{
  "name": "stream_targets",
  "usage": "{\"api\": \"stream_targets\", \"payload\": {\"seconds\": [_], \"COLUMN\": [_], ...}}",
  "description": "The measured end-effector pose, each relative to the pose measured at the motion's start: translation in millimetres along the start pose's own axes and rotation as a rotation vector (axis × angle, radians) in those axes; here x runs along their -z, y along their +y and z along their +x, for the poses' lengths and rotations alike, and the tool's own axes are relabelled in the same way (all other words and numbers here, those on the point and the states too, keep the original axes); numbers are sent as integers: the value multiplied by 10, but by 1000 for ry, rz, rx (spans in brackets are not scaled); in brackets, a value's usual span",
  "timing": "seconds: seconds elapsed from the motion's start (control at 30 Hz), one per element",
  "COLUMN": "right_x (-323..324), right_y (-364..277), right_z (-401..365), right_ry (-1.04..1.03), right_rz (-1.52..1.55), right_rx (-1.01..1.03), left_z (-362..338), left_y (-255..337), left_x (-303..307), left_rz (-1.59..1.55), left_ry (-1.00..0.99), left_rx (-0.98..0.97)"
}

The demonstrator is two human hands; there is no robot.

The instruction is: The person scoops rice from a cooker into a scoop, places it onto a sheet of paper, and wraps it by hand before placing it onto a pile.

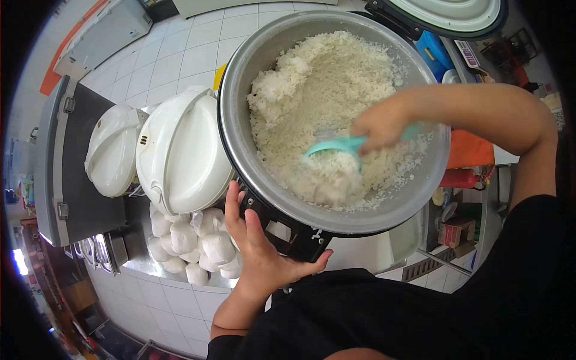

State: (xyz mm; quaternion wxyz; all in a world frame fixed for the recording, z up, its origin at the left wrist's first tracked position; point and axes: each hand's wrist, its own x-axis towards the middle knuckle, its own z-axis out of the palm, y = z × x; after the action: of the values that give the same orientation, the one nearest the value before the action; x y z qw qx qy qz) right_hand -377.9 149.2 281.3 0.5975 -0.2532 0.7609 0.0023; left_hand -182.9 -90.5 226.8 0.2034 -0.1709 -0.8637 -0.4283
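Observation:
My right hand (pixel 384 123) is closed around the handle of a teal rice scoop (pixel 339 144), slightly smeared by motion. White rice lies in the scoop's bowl, which is down in the cooked rice (pixel 336 78). That rice fills much of a large metal rice cooker pot (pixel 243 78); it is heaped higher at the upper left and hollowed toward the middle. My left hand (pixel 264 255) has its fingers spread against the black base (pixel 288 240) at the cooker's near left side, touching it without wrapping around it. The cooker's lid (pixel 456 15) is raised at the far right.
Two white lidded containers (pixel 186 150) stand left of the cooker. Several white wrapped bundles (pixel 186 240) lie on a metal surface below them. A grey open lid or door (pixel 60 162) stands farther left. A red cylinder (pixel 459 179) and a cardboard box (pixel 457 233) are at right.

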Motion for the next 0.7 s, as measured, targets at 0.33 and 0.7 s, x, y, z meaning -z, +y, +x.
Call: {"api": "stream_targets", "payload": {"seconds": [0.33, 0.7], "right_x": [-63, -524], "right_y": [173, -108], "right_z": [158, 284], "right_ry": [730, 238], "right_rz": [-220, -118], "right_rx": [-54, -68], "left_z": [4, 9], "left_y": [27, 31], "left_x": [24, 12], "left_rz": [50, 54], "left_ry": [-33, -20], "left_rx": [4, -10]}}
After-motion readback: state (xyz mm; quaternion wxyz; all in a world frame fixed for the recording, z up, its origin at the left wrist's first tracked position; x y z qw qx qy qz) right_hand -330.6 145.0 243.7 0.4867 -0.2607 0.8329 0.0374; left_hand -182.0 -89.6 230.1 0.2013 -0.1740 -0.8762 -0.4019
